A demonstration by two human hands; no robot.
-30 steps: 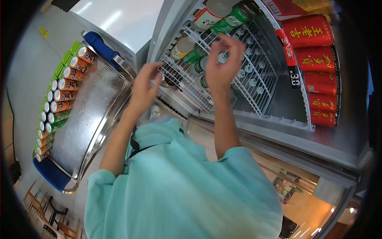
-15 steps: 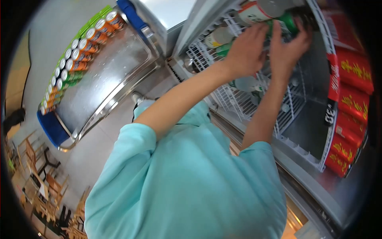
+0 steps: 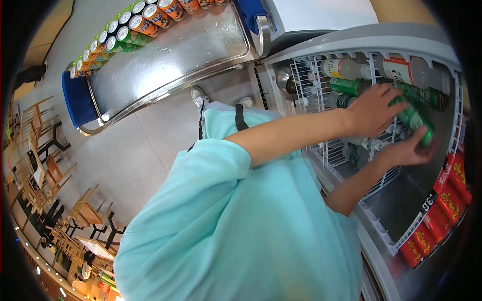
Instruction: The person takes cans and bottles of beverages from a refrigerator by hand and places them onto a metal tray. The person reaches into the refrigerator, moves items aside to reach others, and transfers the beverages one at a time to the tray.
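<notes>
Inside the open cooler, a shiny green container [image 3: 414,117], a can or small bottle, is tilted between my two hands. My left hand [image 3: 374,111] has its fingers closed over the upper end. At the lower end, my right hand [image 3: 410,152] grips with thumb and fingers. Just behind lies another green container [image 3: 427,96] with a dark end. Clear bottles, one with a white and red label [image 3: 398,70] and one with a yellow-marked label [image 3: 332,67], lie beyond, near a green can [image 3: 346,86]. White wire racks [image 3: 321,156] stand under and around them.
Red cans or packs [image 3: 438,219] line the cooler's right edge. At the upper left stands a metal cart [image 3: 165,65] with blue ends [image 3: 80,100] and rows of orange and green cans [image 3: 143,25]. Wooden chairs [image 3: 85,210] are at the far left.
The view has turned and shifted. My hands have drawn closer together around the green container, which now tilts down toward my right hand, apart from the bottles behind.
</notes>
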